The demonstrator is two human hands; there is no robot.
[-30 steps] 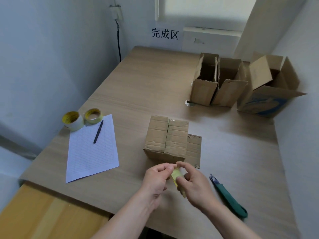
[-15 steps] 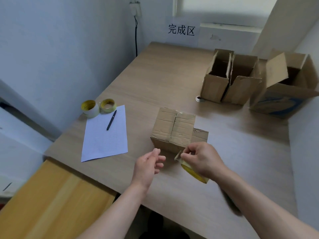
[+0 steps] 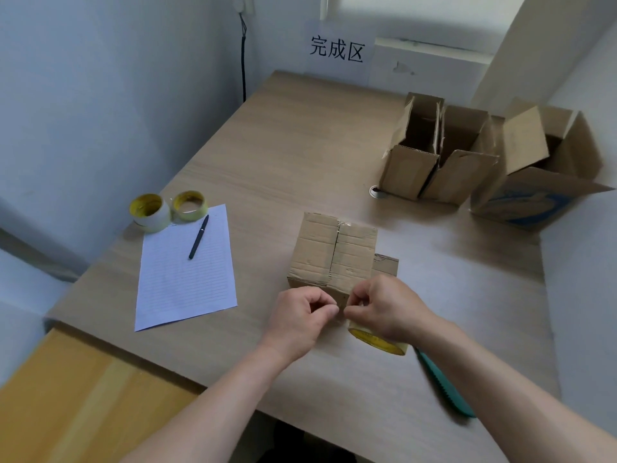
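A roll of tape (image 3: 377, 339) sits at the near edge of a closed cardboard box (image 3: 334, 252) on the surface (image 3: 300, 145), gripped from above by the right hand (image 3: 390, 305), which hides most of it. The left hand (image 3: 300, 317), just beside it, is curled with thumb and forefinger together; whether it pinches the tape's end is unclear. The right forearm partly covers a green cutter (image 3: 444, 385).

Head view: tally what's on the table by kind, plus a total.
Cardboard boxes: 4, one closed, three open
Tape rolls: 3, one held in the right hand
Pen: 1
Paper sheet: 1
Teal cutter: 1
Total: 10
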